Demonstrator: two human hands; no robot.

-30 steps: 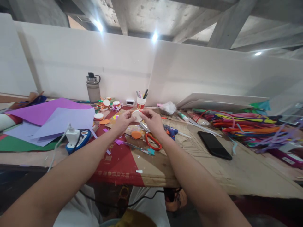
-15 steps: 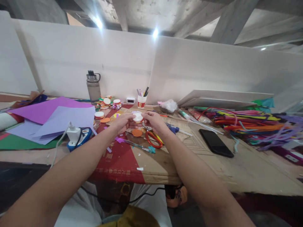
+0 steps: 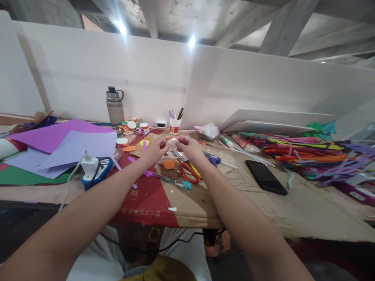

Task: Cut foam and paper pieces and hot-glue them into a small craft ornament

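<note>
Near the front edge of the cardboard-covered worktop (image 3: 293, 214) lies a white paper scrap (image 3: 172, 209); farther in are a dark phone (image 3: 266, 176), toward the right, and orange-handled scissors (image 3: 184, 177). Beyond the scissors, your left hand (image 3: 156, 150) and right hand (image 3: 189, 149) meet, each grip pinched on a small white disc (image 3: 172, 144), closer to the back edge, where a pen cup (image 3: 175, 127) and bottle (image 3: 115, 111) stand.

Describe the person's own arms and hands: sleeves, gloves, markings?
Left hand and right hand: ungloved. Forearms bare: no sleeves, watch, bracelet or cable on them in view, no clear markings. Rings: too small to tell. Also worn: pale trousers.
</note>
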